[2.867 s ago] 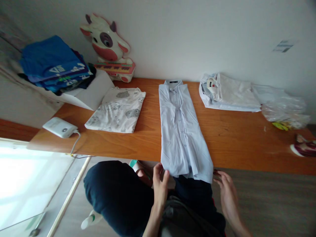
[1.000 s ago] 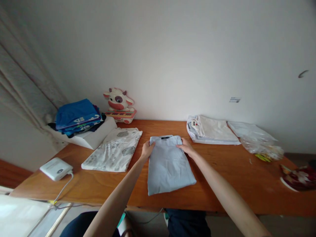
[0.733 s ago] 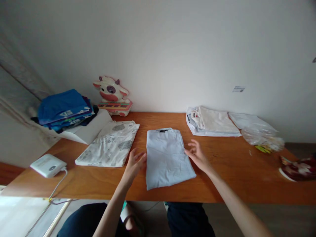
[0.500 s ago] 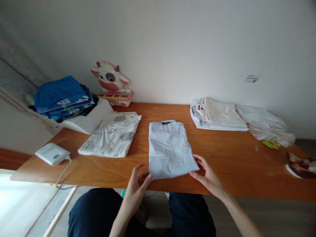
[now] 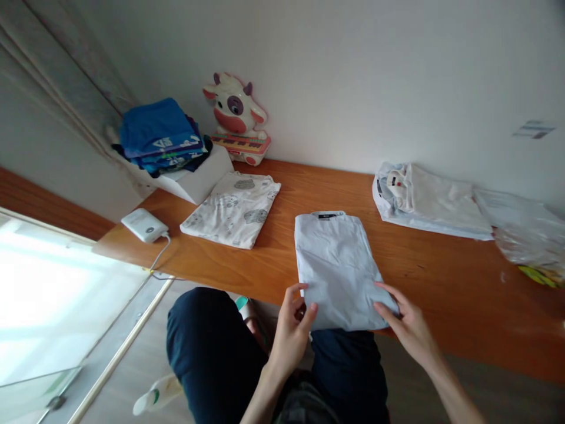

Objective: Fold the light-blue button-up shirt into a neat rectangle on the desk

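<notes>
A pale blue shirt [image 5: 338, 265], folded in half with its collar label at the far end, lies on the wooden table [image 5: 441, 277]; its near edge hangs slightly over the table's front edge. My left hand [image 5: 293, 321] pinches the shirt's near left corner. My right hand [image 5: 408, 324] holds the near right corner, fingers on top of the fabric.
A folded white printed garment [image 5: 233, 209] lies to the left. A cow-shaped toy keyboard [image 5: 236, 118] stands at the wall beside a stack of blue clothes [image 5: 159, 135] on a white box. Folded white clothes [image 5: 428, 200], plastic bags [image 5: 525, 229] and a white charger [image 5: 143, 224] sit around.
The long shirt was folded in half toward the collar. My hands then slid from the far end down its sides to the near corners. The view has shifted right and downward.
</notes>
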### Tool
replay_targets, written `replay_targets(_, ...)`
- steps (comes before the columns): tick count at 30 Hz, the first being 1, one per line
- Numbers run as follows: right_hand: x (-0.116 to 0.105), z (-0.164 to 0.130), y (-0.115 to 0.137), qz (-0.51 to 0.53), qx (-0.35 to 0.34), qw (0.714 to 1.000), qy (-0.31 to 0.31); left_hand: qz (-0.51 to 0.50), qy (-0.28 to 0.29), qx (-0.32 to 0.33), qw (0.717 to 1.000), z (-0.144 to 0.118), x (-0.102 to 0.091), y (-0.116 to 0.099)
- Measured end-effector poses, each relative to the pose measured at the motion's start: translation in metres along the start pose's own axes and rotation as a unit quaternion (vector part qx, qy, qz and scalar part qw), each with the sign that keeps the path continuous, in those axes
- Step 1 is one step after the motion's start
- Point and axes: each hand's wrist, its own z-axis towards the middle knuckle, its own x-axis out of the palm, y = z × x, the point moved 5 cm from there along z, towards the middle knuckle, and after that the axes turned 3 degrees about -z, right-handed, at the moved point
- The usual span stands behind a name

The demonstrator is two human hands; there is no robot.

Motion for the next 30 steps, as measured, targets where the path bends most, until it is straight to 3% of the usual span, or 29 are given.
replay_targets(3, -0.008, -0.013, -0.013, -0.019, -0.017, 1.000, -0.016, -0.006, 0.012, 0.009, 1.000, -0.012, 0.009, 0.001)
replay_targets(8, -0.022, -0.028, -0.027, 0.014, -0.018, 0.999, -0.031, 0.084, 0.072, -0.001, 0.994, -0.028, 0.011, 0.006)
replay_targets(11, -0.021, -0.024, -0.023, 0.012, -0.012, 0.999, 0.029, 0.101, 0.090, 0.011, 0.991, -0.033, 0.013, 0.006)
replay_targets(15, -0.017, -0.015, -0.013, -0.006, -0.006, 0.995, 0.103, -0.017, 0.116, 0.019, 0.993, -0.036, 0.025, 0.008)
replay_targets(23, -0.026, -0.013, -0.015, 0.001, 0.009, 0.987, 0.163, -0.002, 0.092, -0.004, 0.996, -0.040, 0.019, 0.020)
replay_targets(30, -0.026, -0.007, -0.015, 0.041, 0.006, 0.993, 0.109, -0.018, 0.095, -0.025, 0.995, -0.049, 0.025, 0.025)
